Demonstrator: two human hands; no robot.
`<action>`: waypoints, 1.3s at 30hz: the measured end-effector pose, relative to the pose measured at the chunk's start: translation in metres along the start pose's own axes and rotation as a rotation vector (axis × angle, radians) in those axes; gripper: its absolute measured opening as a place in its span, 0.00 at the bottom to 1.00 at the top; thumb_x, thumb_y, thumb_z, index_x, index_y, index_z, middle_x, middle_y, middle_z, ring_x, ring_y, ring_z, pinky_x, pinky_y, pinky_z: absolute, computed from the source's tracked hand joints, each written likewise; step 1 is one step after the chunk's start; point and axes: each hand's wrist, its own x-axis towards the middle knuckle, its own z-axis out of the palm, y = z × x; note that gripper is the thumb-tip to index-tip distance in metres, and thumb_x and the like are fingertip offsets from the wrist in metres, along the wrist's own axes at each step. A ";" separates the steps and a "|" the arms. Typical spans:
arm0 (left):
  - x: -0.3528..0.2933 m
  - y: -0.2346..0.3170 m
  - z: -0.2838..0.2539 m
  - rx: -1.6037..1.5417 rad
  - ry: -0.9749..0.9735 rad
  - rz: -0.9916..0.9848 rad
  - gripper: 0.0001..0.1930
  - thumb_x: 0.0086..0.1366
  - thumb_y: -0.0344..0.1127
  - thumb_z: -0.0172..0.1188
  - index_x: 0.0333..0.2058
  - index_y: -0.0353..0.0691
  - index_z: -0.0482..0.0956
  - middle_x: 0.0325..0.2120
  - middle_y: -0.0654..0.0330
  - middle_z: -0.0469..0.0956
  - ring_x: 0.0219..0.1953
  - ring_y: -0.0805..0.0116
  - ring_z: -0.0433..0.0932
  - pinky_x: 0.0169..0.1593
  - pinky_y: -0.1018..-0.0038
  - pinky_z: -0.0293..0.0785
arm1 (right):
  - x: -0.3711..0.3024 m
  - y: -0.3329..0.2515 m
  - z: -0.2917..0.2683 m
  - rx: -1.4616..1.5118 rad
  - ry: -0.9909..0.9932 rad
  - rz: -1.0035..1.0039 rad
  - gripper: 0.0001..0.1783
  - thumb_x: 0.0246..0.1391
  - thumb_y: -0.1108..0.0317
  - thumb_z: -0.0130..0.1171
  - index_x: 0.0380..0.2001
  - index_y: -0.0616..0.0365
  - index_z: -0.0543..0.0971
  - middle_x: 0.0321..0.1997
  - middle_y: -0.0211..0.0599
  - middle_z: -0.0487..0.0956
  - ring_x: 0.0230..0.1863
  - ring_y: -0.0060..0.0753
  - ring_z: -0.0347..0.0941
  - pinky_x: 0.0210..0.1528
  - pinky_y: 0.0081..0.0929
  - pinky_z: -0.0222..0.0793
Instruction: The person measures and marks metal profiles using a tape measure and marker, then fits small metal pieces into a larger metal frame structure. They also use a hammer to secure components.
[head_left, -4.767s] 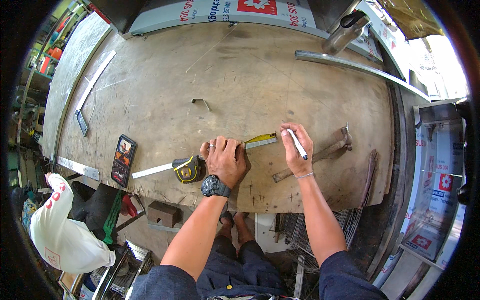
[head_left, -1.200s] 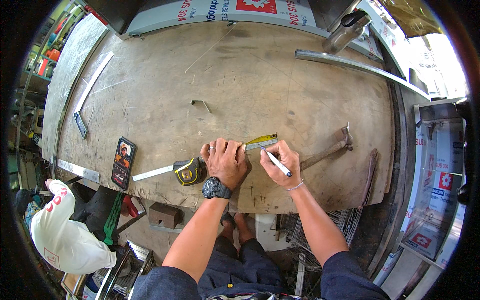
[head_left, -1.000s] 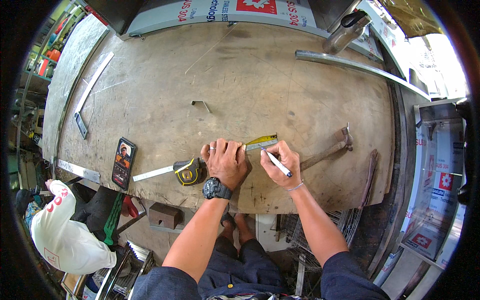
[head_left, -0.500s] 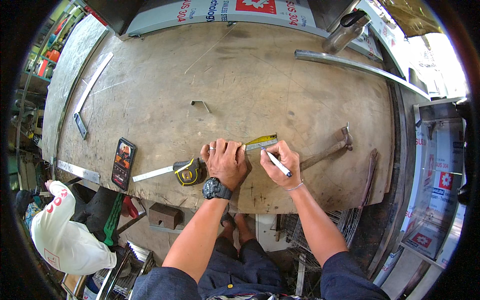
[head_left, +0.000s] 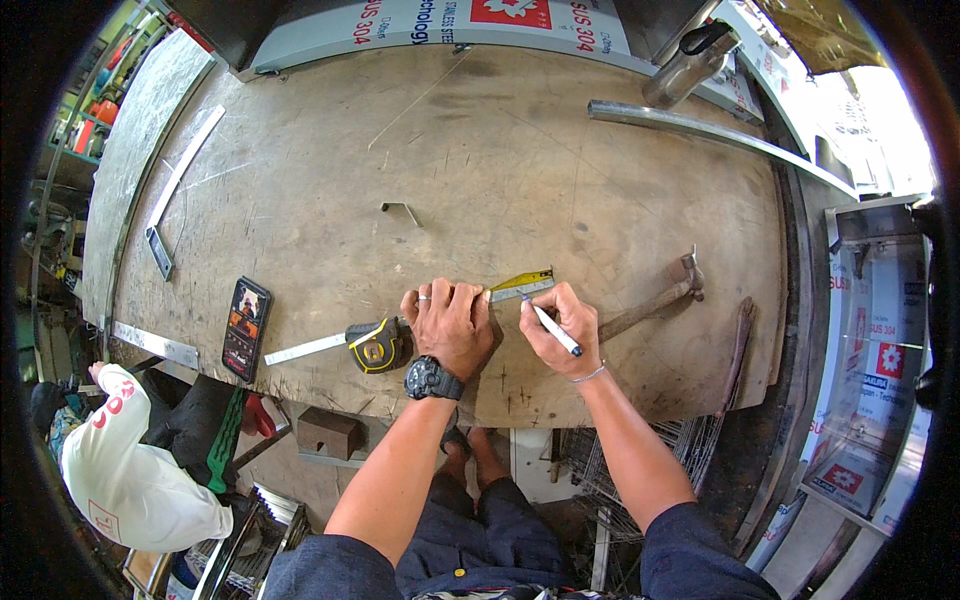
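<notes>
My left hand [head_left: 449,325], with a ring and a black wristwatch, presses curled fingers on a narrow pale metal strip [head_left: 305,348] and the yellow blade [head_left: 527,279] of a tape measure. The tape measure's black-and-yellow case [head_left: 377,346] lies left of that hand. Strip and blade stick out together past my fingertips. Pinched in my right hand [head_left: 581,324] is a white marker pen [head_left: 556,329] with a dark end. Its tip meets the strip near the strip's right end, beside the blade. The strip's middle is hidden under my left hand.
A hammer [head_left: 655,305] lies right of my right hand. Farther left are a phone [head_left: 246,328] and a try square [head_left: 187,170]. A small bent metal piece [head_left: 403,208] sits mid-table. A metal bar [head_left: 690,125] and bottle [head_left: 692,70] occupy the far right. Another person's sleeve [head_left: 118,410] shows lower left.
Both hands stay in nearly the same place, with the marker pen still at the strip. The phone's screen picture has changed.
</notes>
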 end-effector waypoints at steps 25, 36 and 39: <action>-0.003 -0.002 0.005 0.024 0.021 0.016 0.06 0.65 0.41 0.67 0.35 0.48 0.84 0.35 0.58 0.77 0.46 0.54 0.76 0.58 0.54 0.63 | 0.000 0.009 0.010 -0.274 0.516 -0.084 0.10 0.65 0.71 0.61 0.47 0.64 0.77 0.38 0.48 0.80 0.35 0.49 0.80 0.39 0.38 0.77; -0.005 -0.005 0.006 0.026 0.022 0.038 0.05 0.65 0.41 0.66 0.36 0.49 0.84 0.36 0.58 0.77 0.46 0.53 0.75 0.58 0.54 0.62 | -0.004 0.011 0.008 -0.274 0.458 -0.080 0.12 0.57 0.75 0.61 0.45 0.61 0.77 0.37 0.47 0.82 0.35 0.49 0.83 0.38 0.38 0.79; -0.004 -0.005 0.004 0.027 0.016 0.030 0.05 0.65 0.40 0.66 0.35 0.49 0.84 0.36 0.58 0.77 0.46 0.53 0.76 0.58 0.54 0.62 | -0.007 0.010 0.011 -0.110 0.473 -0.016 0.10 0.58 0.73 0.62 0.43 0.60 0.76 0.31 0.43 0.82 0.30 0.42 0.83 0.35 0.34 0.79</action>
